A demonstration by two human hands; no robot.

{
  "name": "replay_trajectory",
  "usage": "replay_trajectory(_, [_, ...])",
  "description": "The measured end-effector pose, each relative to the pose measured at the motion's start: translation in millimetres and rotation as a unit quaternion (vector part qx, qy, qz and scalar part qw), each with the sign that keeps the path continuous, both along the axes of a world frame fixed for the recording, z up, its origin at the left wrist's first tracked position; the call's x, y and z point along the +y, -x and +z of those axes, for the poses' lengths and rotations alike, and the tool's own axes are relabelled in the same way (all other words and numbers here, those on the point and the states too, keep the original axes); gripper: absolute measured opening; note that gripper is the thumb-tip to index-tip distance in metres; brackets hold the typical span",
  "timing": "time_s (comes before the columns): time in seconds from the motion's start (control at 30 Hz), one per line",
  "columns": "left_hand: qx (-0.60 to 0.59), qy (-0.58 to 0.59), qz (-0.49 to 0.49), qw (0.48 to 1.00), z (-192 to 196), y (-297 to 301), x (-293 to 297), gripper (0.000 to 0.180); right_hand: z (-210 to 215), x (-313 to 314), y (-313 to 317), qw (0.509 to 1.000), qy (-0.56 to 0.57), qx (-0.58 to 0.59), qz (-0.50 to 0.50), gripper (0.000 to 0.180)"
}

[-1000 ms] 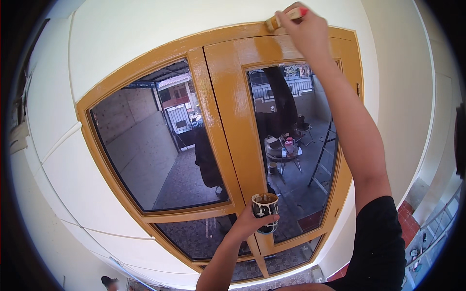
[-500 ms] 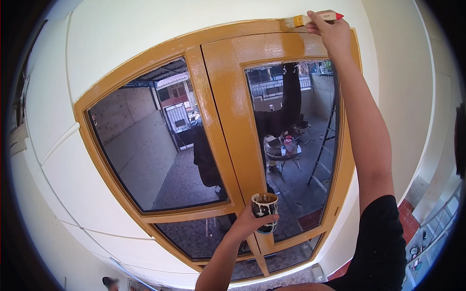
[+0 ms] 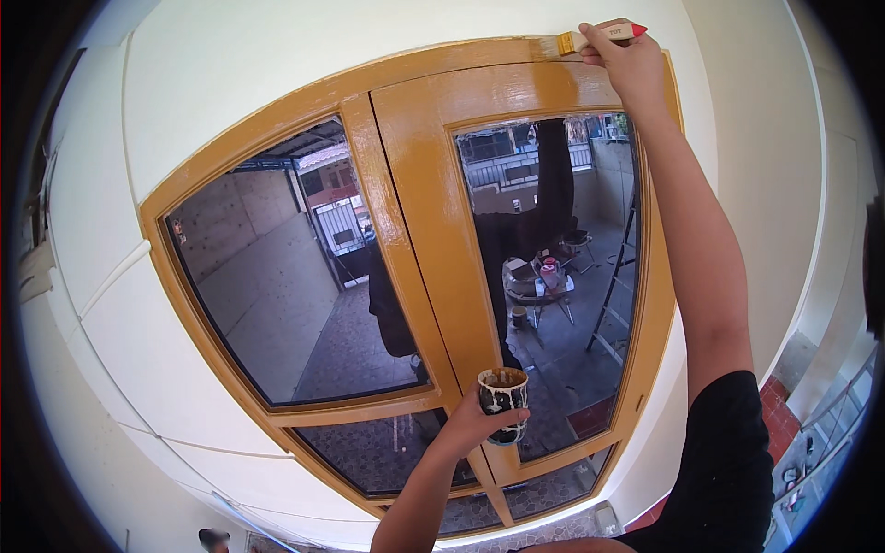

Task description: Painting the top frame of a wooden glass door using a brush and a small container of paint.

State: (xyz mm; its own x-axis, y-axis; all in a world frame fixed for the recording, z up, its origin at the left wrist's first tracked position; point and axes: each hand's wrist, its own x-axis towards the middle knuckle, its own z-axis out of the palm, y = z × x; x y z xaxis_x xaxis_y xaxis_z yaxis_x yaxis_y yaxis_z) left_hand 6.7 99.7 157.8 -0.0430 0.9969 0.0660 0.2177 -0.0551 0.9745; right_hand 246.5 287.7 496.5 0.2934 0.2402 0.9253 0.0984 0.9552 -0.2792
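Note:
My right hand (image 3: 631,69) is raised to the top right of a brown-orange wooden door frame (image 3: 304,92). Its fingers grip a paintbrush (image 3: 595,39) with a pale, red-tipped handle, and the bristles touch the top rail of the frame. A darker patch of wet-looking paint shows on the door (image 3: 433,249) just below the bristles. Low in the middle, my left hand (image 3: 470,424) is wrapped round a paint-streaked dark cup (image 3: 503,398) holding brownish paint. The cup stays upright in front of the door's lower part.
Cream wall (image 3: 369,28) borders the frame above and at the sides. Glass panes (image 3: 277,267) reflect a yard, a ladder and a cluttered table. At the far right a ladder (image 3: 830,405) stands by red floor tiles. Another person's head (image 3: 214,539) shows at the lower left.
The brush and my right hand have shifted very slightly, with the bristles still on the top rail. The view has moved a little; the cup stays in place in my left hand.

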Motion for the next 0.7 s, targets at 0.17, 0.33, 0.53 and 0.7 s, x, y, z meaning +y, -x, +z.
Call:
replay_trajectory(0.17, [-0.004,-0.002,-0.009,1.0,1,-5,5,0.08,4,4,2,0.988,-0.031,0.031,0.151,0.03])
replay_trajectory(0.33, [-0.005,-0.011,-0.007,1.0,3,-12,7,0.078,3,8,3,0.999,-0.012,0.0,0.033,0.029])
replay_trajectory(0.53, [-0.012,-0.002,-0.017,1.0,3,-13,6,0.078,-1,21,-28,0.994,-0.023,-0.009,-0.106,0.027])
replay_trajectory(0.7, [-0.009,0.0,-0.019,1.0,-1,-9,5,0.082,0,2,-19,0.986,-0.068,0.001,-0.155,0.026])
